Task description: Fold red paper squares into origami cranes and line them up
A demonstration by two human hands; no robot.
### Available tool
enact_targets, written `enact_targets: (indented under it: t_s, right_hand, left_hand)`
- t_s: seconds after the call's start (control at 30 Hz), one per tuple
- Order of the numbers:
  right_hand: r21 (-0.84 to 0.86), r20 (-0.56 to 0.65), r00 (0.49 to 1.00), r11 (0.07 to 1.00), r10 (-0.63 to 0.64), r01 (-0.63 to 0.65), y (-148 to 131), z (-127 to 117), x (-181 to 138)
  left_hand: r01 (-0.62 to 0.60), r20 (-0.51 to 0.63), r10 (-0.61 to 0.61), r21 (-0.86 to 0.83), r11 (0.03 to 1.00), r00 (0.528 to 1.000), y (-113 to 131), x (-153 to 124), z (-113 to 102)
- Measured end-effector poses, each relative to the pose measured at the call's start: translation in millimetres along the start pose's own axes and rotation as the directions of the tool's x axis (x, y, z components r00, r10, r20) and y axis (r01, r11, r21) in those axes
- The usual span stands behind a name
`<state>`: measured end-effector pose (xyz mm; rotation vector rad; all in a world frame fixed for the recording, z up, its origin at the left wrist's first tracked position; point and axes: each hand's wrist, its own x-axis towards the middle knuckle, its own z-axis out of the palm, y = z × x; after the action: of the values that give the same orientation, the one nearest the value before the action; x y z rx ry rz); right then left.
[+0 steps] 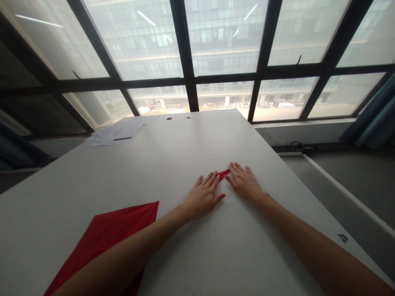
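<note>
My left hand (204, 195) lies flat on the white table (191, 148), fingers stretched out and close together. My right hand (243, 181) lies flat beside it, fingers extended. Both hands press on a small folded red piece (224, 173), of which only a narrow tip shows between the fingertips; the rest is hidden under the hands. A larger red sheet (108, 238) lies on the table at the near left, partly covered by my left forearm.
A stack of white papers (119, 132) lies at the table's far left corner. Two small dark holes (169, 118) mark the far edge. Large windows stand behind the table. A small dark mark (342, 237) sits near the right edge.
</note>
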<state>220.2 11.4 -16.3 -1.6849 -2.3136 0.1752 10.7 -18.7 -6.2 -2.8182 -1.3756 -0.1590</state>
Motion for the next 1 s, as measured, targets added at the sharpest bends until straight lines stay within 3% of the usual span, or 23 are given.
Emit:
enact_targets:
  t_s: [0.2, 0.3, 0.4, 0.47, 0.67, 1.0]
  right_hand:
    - [0.027, -0.09, 0.996, 0.999, -0.02, 0.023, -2.3, -0.3, -0.2]
    - [0.035, -0.098, 0.985, 0.989, -0.143, 0.147, -9.8, -2.3, -1.8]
    - [0.059, -0.022, 0.95, 0.948, -0.312, 0.313, -17.8, -4.7, -4.4]
    - [0.072, 0.024, 0.932, 0.93, -0.362, 0.359, -20.7, -6.0, -6.1]
    - [0.04, 0.06, 0.96, 0.961, -0.275, 0.273, -19.5, -6.2, -7.0]
    - [-0.007, 0.013, 0.999, 0.999, -0.034, 0.034, -0.5, -4.9, 1.1]
  left_hand:
    - [-0.001, 0.0, 0.001, 0.002, 1.0, 1.0, -0.1, 0.0, -0.4]
    - [-0.006, -0.003, 0.006, 0.008, 1.0, 1.0, 0.1, 0.0, -0.2]
    - [-0.01, -0.023, 0.01, 0.001, 1.0, 1.0, 0.5, 0.2, 0.2]
    - [-0.01, -0.031, 0.01, -0.009, 1.0, 0.999, 0.7, 0.4, 0.3]
    - [-0.003, -0.012, 0.002, -0.011, 1.0, 1.0, 0.0, 0.3, 1.0]
    - [-0.003, 0.002, 0.003, 0.009, 1.0, 1.0, -1.0, -0.6, -0.8]
